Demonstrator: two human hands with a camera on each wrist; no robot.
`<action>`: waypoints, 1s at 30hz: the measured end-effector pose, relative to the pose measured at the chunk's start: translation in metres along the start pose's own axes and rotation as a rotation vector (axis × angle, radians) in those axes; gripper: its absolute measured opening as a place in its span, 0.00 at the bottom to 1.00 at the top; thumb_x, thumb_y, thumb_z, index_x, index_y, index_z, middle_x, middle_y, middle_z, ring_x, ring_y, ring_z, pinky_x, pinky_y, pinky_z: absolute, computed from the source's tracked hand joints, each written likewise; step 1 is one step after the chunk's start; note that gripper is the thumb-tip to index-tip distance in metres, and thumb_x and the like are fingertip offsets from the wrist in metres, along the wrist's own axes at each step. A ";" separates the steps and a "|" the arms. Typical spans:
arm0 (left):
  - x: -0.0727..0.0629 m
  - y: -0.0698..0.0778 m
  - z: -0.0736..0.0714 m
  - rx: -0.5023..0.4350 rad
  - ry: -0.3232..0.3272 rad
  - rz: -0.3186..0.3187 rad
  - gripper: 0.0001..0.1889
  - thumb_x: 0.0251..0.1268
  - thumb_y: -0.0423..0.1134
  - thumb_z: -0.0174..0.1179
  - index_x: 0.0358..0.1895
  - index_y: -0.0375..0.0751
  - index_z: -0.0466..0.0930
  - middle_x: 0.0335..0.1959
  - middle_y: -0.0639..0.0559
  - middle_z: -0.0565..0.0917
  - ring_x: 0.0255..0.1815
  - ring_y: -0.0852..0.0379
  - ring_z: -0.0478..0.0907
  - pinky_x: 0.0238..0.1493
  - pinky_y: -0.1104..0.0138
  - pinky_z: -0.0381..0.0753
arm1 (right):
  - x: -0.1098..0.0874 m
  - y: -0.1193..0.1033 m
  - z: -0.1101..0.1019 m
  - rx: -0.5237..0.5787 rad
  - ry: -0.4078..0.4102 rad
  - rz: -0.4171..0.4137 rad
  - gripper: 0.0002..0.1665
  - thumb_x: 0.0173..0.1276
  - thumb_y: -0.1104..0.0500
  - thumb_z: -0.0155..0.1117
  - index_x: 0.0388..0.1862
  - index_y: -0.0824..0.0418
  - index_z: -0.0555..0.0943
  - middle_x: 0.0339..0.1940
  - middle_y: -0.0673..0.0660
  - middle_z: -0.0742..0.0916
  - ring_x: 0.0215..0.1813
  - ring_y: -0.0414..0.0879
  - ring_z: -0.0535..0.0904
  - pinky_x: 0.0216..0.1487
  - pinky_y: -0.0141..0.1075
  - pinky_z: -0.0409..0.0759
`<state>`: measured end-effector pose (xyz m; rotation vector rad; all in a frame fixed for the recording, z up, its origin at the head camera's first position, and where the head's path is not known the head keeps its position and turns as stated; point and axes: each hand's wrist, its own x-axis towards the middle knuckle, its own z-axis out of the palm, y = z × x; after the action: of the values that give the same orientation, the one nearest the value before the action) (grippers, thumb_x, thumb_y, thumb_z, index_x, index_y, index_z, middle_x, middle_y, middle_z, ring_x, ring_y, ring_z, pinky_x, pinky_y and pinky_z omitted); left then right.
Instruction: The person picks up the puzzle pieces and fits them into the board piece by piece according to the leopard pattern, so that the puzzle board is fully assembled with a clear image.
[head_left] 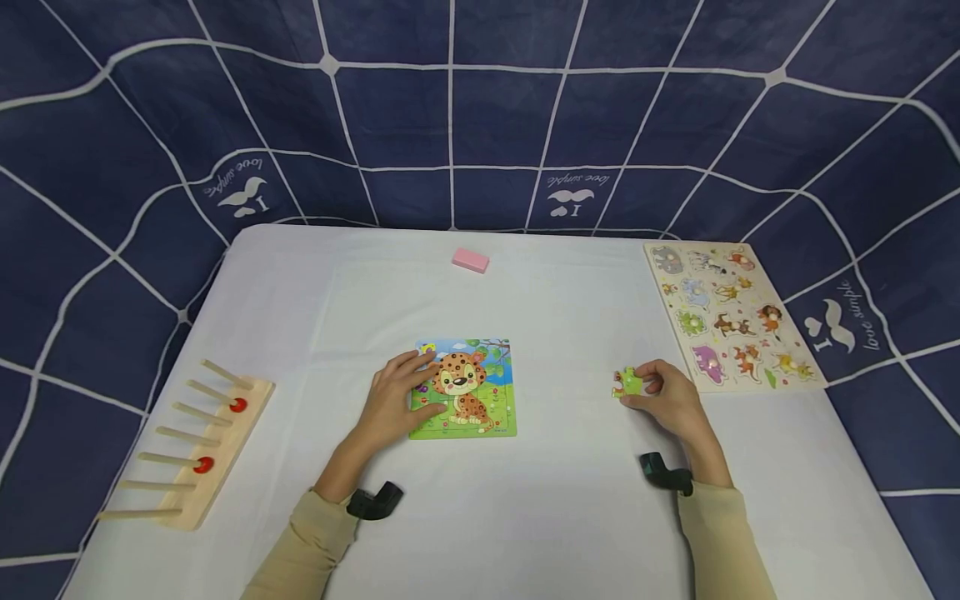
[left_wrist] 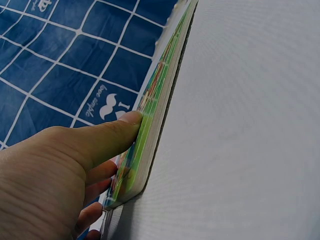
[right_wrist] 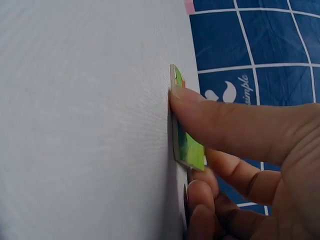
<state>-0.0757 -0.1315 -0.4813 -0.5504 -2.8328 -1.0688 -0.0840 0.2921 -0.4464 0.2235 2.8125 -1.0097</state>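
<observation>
A square jigsaw puzzle (head_left: 487, 408) with a spotted leopard cub on a green meadow lies mid-table. My left hand (head_left: 393, 400) rests over its left side, thumb on the picture and fingers spread toward the top left corner. In the left wrist view the puzzle (left_wrist: 152, 107) appears edge-on, the thumb touching its surface. To the right, my right hand (head_left: 671, 400) pinches a small, mostly green puzzle piece (head_left: 628, 382) between thumb and fingers. The right wrist view shows this flat piece (right_wrist: 190, 150) close over the white cloth, partly covered by the thumb.
A wooden peg stand (head_left: 225, 450) with red beads on two pegs is at the left. A pink block (head_left: 471, 260) lies toward the back. At the far right lies a wooden animal puzzle board (head_left: 750, 367). Dark blue checked cloth (head_left: 495, 117) hangs around the table.
</observation>
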 end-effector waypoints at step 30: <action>0.000 0.003 -0.001 0.020 -0.013 -0.024 0.34 0.49 0.47 0.75 0.61 0.37 0.78 0.70 0.49 0.73 0.74 0.45 0.60 0.65 0.46 0.61 | -0.012 -0.103 0.081 0.361 -0.297 -0.304 0.13 0.58 0.72 0.69 0.43 0.68 0.81 0.34 0.59 0.84 0.32 0.41 0.77 0.32 0.27 0.76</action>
<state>-0.0751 -0.1302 -0.4783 -0.5250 -2.8650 -1.0440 -0.0849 0.1607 -0.4425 -0.3034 2.4241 -1.4755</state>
